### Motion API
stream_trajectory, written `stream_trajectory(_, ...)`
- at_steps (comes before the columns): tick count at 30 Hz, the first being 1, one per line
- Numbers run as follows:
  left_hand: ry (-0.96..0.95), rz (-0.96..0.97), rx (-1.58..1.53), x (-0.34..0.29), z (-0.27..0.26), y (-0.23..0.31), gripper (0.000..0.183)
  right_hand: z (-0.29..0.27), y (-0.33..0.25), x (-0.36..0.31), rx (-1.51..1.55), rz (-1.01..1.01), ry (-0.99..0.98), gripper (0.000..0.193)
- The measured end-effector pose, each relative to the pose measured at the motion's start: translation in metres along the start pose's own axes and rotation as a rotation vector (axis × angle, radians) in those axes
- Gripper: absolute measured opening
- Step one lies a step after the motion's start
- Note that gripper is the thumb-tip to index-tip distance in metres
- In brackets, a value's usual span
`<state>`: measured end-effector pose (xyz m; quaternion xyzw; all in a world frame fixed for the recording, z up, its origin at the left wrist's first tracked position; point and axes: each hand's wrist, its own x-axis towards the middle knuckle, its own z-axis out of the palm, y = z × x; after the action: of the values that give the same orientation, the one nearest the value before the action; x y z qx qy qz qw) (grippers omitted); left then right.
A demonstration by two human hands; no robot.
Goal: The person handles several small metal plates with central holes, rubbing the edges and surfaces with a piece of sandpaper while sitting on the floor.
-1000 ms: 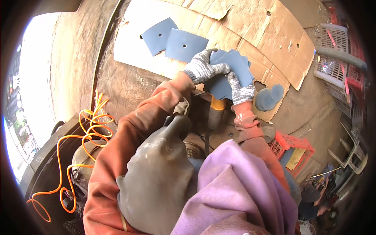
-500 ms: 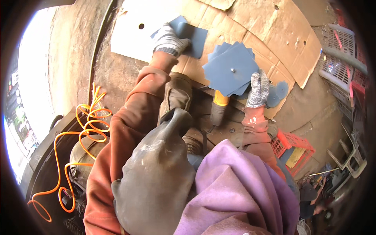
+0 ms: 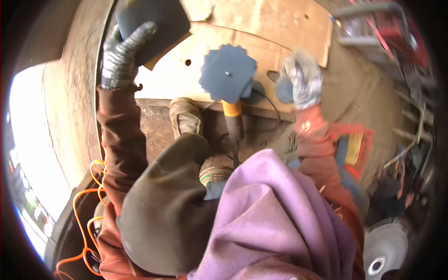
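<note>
My left hand (image 3: 122,58), in a striped grey knit glove, grips a stack of dark blue-grey square abrasive sheets (image 3: 161,21) at the far left, thumb across the top; a brown edge shows beneath. On the cardboard in the middle lies a grinder (image 3: 233,119) with a yellow collar and dark handle. Fanned blue-grey sheets (image 3: 226,70) cover its head, a small metal stud poking through their centre. My right hand (image 3: 303,79), gloved too, is smeared by motion beside small round blue-grey discs (image 3: 283,89); its fingers are unclear, and whether it holds anything cannot be seen.
Flattened cardboard (image 3: 266,46) lies under the grinder. An orange coiled hose (image 3: 81,224) runs at the lower left. Red crate (image 3: 366,144) and plastic baskets (image 3: 373,23) stand on the right. A round grey fan-like guard (image 3: 385,245) sits lower right. My boot (image 3: 185,116) is near the cardboard's edge.
My left hand has moved left and lifted the stack of sheets off the cardboard. My right hand has moved off the fanned sheets toward the small discs. The whole view has shifted.
</note>
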<state>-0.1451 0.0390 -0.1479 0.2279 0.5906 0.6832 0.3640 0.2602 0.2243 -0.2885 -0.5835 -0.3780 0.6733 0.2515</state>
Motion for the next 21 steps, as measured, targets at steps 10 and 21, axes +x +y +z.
stream_trajectory(10, -0.697, 0.332, 0.352, -0.077, 0.220, 0.167, 0.056, -0.186, -0.164, -0.141, -0.292, -0.537, 0.319, 0.066)
stream_trajectory(21, -0.701, 0.264, 0.558, -0.118, 0.270, 0.204, 0.066, -0.414, -0.186, -0.199, -1.004, -0.484, 0.795, 0.087)
